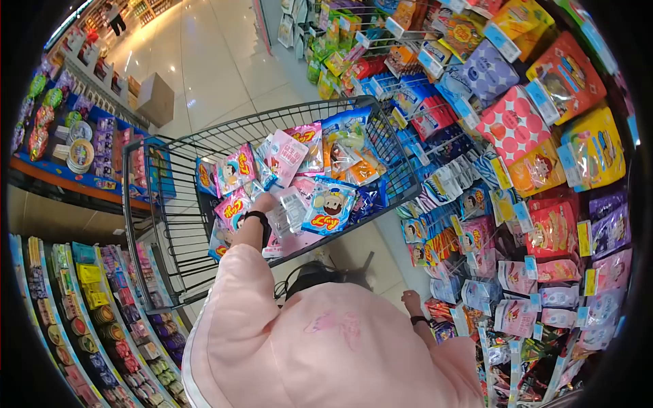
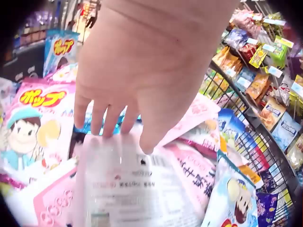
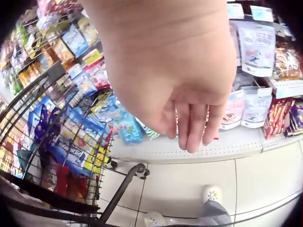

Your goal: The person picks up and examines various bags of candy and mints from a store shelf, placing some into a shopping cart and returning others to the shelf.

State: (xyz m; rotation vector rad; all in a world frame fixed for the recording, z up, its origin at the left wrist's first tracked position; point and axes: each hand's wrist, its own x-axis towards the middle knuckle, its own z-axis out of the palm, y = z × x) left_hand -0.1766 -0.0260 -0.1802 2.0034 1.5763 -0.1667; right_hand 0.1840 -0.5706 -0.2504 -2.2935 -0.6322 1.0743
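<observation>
My left hand (image 1: 264, 203) reaches down into a wire shopping cart (image 1: 170, 224) heaped with candy bags. In the left wrist view the left hand (image 2: 137, 80) has its fingers pointing down, spaced apart. Their tips are right at the top edge of a clear and pink pouch (image 2: 137, 184) with a printed label, and the thumb overlaps its front. Around it lie a pink-edged bag with a cartoon child (image 2: 33, 127) and a blue cartoon bag (image 1: 328, 205). My right hand (image 3: 175, 85) hangs beside the cart with loosely bent fingers, holding nothing.
Racks of hanging candy bags (image 1: 513, 122) line the right side. On the left stand shelves of small packs (image 1: 102, 306) and a display counter (image 1: 81, 180). A cardboard box (image 1: 156, 99) sits on the tiled floor (image 1: 218, 61); a person (image 1: 115, 20) stands far off.
</observation>
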